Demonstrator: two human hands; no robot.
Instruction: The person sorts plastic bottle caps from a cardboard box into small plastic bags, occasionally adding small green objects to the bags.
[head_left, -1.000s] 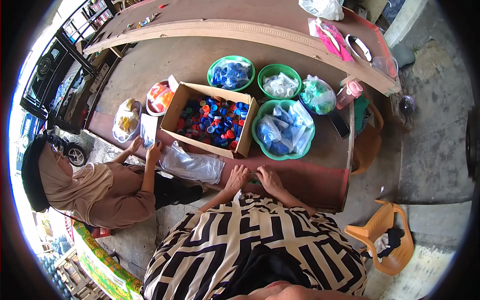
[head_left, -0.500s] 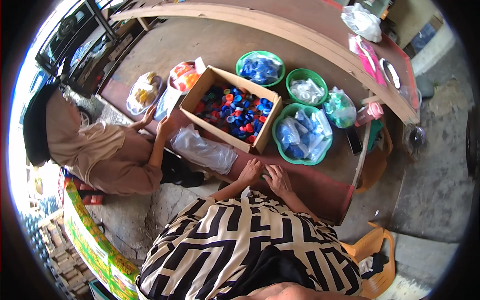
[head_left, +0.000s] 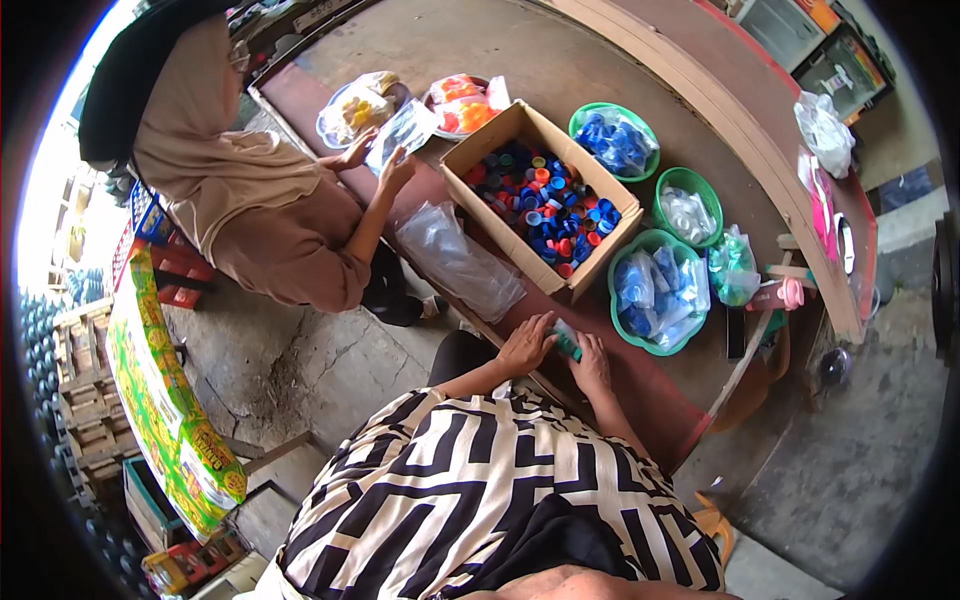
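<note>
Between my two hands, at the red table edge, is a small clear plastic bag [head_left: 566,342] with something green inside. My left hand [head_left: 527,346] has its fingers curled against the bag's left side. From the right, my right hand [head_left: 591,366] grips it with bent fingers. Just beyond them stands a cardboard box [head_left: 610,232] of loose bottle caps [head_left: 545,205], mostly blue and red. A scalloped green basin [head_left: 618,322] of bagged blue caps is close to my right hand. Flat clear plastic bags [head_left: 462,262] lie left of the box.
At left a co-worker [head_left: 270,215] holds a clear bag [head_left: 402,135] in both hands. Farther back are bowls of yellow and orange bagged caps, two green baskets [head_left: 655,165] [head_left: 715,232] and a bag of green caps [head_left: 733,268]. A pink-lidded bottle [head_left: 778,294] lies at right.
My view has swung, so the table sits farther right and tilted. My hands have parted slightly, and the green-filled bag now shows between them. The co-worker still holds a clear bag.
</note>
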